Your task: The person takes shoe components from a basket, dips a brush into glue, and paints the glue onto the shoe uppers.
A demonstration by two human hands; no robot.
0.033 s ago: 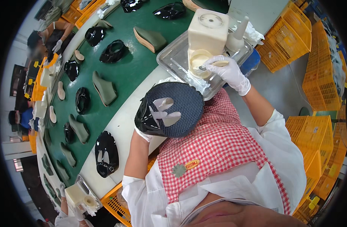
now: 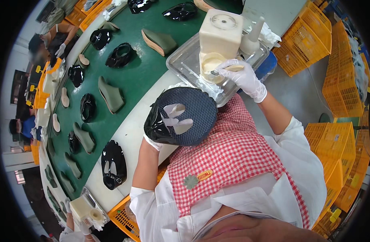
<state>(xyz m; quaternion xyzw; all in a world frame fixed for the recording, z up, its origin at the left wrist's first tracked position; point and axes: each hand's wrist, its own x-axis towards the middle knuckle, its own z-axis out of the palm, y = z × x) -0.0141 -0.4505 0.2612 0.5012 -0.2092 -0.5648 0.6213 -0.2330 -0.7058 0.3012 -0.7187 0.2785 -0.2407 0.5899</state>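
Beside one green table (image 2: pixel 138 80), two hands (image 2: pixel 154 144) (image 2: pixel 247 80), apart, left clamped on one black upper (image 2: pixel 197 113), right on one brush (image 2: pixel 235 68)

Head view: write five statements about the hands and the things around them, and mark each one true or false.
1. The left hand in a white glove, mostly hidden, holds a glossy black shoe upper with a dark textured face. True.
2. The right hand in a translucent white glove is empty. False: it holds a slim pale-handled tool.
3. The boxy cream plastic container stands in a clear plastic tray. True.
4. The olive-green wedge-shaped shoe parts lie inside yellow crates. False: they lie on the green tabletop.
5. A second glossy black upper rests on the white ledge. True.
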